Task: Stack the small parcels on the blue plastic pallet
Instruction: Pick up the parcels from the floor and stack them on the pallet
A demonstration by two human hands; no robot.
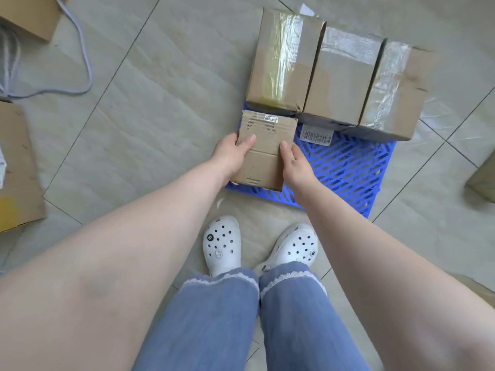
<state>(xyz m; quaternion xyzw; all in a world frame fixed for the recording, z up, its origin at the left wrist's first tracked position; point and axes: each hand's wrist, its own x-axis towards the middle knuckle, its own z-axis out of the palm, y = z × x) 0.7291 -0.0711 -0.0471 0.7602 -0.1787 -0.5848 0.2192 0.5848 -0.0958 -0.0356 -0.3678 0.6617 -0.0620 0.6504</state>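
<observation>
- On pale floor tiles (150,108), just ahead of two white clogs (221,243): blue plastic pallet (345,167), open lattice top, bare on its near right part
- Along the far edge of that pallet: row of three tall parcels (340,76), brown cardboard, side by side and touching, tops banded with glossy clear tape; barcode label (316,135) showing at their foot
- At the near left corner of the pallet, just beside the row: small parcel (263,148), flat brown cardboard, torn tape strip at its far end, seam across the middle; resting on the lattice or just above it, cannot tell which
- Gripping its left edge: left hand (233,153), thumb on top, fingers curled underneath
- Holding its right edge: right hand (296,164), thumb on top, fingers curled round the side
</observation>
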